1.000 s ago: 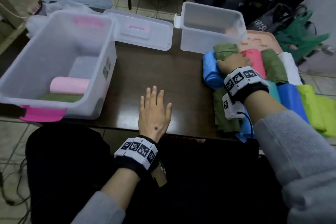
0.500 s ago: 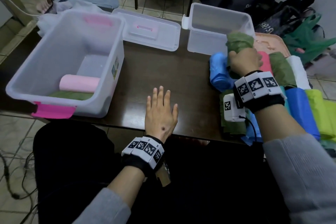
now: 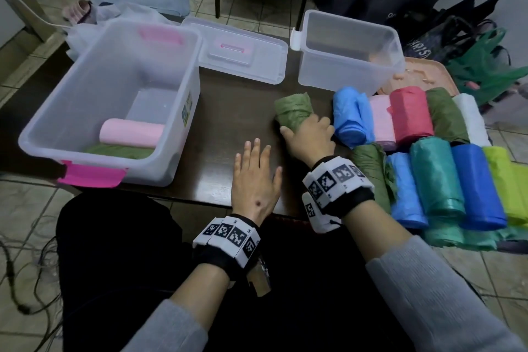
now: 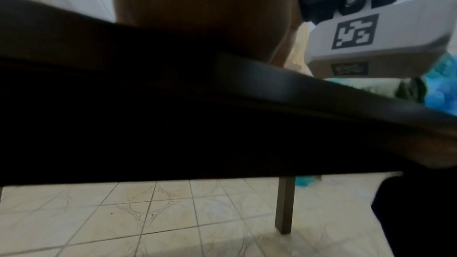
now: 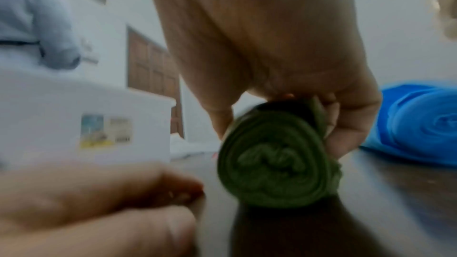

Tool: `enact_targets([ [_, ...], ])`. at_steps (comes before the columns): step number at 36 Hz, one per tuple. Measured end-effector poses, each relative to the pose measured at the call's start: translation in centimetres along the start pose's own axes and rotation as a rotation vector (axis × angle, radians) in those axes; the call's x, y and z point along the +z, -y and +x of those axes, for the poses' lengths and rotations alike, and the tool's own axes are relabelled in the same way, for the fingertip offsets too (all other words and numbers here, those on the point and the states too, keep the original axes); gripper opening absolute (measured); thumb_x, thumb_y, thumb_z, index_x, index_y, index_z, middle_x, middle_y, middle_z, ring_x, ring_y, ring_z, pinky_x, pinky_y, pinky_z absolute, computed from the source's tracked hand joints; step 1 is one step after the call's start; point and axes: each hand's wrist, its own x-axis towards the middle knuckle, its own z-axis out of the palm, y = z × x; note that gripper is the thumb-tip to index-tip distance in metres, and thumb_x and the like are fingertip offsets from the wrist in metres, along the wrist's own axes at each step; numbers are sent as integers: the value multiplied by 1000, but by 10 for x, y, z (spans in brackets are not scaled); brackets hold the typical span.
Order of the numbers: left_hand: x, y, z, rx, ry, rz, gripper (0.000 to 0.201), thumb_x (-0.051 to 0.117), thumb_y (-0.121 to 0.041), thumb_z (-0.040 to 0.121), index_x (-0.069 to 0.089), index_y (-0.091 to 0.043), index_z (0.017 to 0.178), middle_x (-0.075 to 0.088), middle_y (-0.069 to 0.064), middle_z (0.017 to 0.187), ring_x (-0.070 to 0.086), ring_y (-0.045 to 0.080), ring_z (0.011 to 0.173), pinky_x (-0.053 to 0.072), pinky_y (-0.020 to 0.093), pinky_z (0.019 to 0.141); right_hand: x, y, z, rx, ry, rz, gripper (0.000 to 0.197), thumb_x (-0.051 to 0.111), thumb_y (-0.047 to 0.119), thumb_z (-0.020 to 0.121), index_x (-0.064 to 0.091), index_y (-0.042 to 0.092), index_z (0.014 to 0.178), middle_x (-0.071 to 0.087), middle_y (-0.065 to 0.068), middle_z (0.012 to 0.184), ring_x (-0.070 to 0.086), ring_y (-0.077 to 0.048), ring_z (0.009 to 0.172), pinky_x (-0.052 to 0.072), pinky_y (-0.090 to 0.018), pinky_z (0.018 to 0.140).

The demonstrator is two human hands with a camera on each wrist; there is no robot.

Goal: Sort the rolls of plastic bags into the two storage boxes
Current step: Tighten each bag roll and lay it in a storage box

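Carried leftward from the pile since the earlier frame, an olive roll (image 3: 293,108) is being clamped in right-hand fingers (image 3: 286,132) for boxing, left hand (image 3: 255,177) being rested flat, fingers apart, on the table (image 3: 234,128).

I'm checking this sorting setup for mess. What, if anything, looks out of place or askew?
Little stands out. The light blue roll at the left end of the pile lies loose and crumpled, partly unwound. The large box's lid lies off, flat on the table between the boxes. No spill or damage shows.
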Motion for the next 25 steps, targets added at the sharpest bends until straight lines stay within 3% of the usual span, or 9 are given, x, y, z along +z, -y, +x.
enact_targets([
  [3, -11, 1, 4, -29, 66, -146, 63, 43, -35, 95, 18, -13, 149, 4, 4, 159, -5, 17, 147, -6, 32, 116, -7, 0, 4, 32, 187, 284, 74, 45, 56, 91, 33, 3, 141, 36, -16, 141, 35, -34, 130, 37, -41, 103],
  [5, -21, 0, 8, -86, 109, -280, 79, 54, -34, 89, 11, -9, 150, 1, 6, 159, -5, 17, 146, -4, 32, 117, -16, 2, 1, 106, 285, 561, 63, 41, 51, 95, 38, 4, 137, 45, -8, 126, 49, -29, 115, 50, -38, 80],
  [7, -30, -3, 12, -144, 104, -380, 99, 64, -35, 81, -1, -11, 151, -2, 7, 159, -4, 18, 147, 1, 35, 119, -27, 3, -2, 167, 368, 740, 56, 37, 43, 99, 36, 2, 137, 47, -11, 119, 54, -27, 97, 49, -31, 62],
  [9, -36, -4, 19, -148, 76, -402, 115, 73, -38, 74, -10, -15, 150, -6, 8, 159, -5, 20, 146, 3, 39, 119, -37, 0, -1, 173, 390, 840, 50, 35, 39, 101, 37, 4, 136, 49, -13, 117, 57, -23, 80, 47, -30, 57],
  [12, -43, -6, 34, -57, 65, -352, 122, 81, -37, 67, -7, -20, 151, 1, 8, 159, 2, 21, 146, 11, 42, 119, -51, -1, 3, 162, 299, 958, 40, 34, 32, 102, 40, 9, 135, 48, -6, 111, 53, -15, 69, 45, -27, 58],
  [17, -56, -3, 53, -7, 57, -291, 89, 81, -32, 69, 34, -26, 144, 43, -3, 144, 42, 18, 131, 38, 36, 104, -63, -7, 13, 111, 137, 983, 15, 34, 13, 99, 46, 17, 106, 48, -1, 99, 51, -11, 66, 41, -24, 55],
  [19, -59, 1, 56, -45, 21, -389, 69, 78, -31, 70, 50, -27, 133, 57, -3, 131, 53, 18, 120, 43, 36, 101, -61, -13, 16, 88, 104, 882, 18, 31, 5, 96, 45, 17, 95, 46, 0, 87, 49, -12, 63, 37, -23, 52],
  [23, -68, 8, 62, -178, -105, -550, 24, 61, -28, 86, 69, -19, 107, 70, 6, 106, 61, 23, 105, 44, 25, 83, -51, -24, 22, -103, 148, 406, 24, 32, -3, 89, 43, 14, 75, 41, -4, 72, 42, -17, 67, 29, -24, 51],
  [25, -72, 13, 69, -244, -167, -572, 24, 53, -27, 91, 68, -11, 101, 67, 13, 107, 58, 30, 105, 37, 27, 75, -47, -25, 20, -206, 151, 152, 25, 38, -2, 88, 58, 13, 86, 57, -7, 87, 54, -21, 83, 41, -24, 65],
])
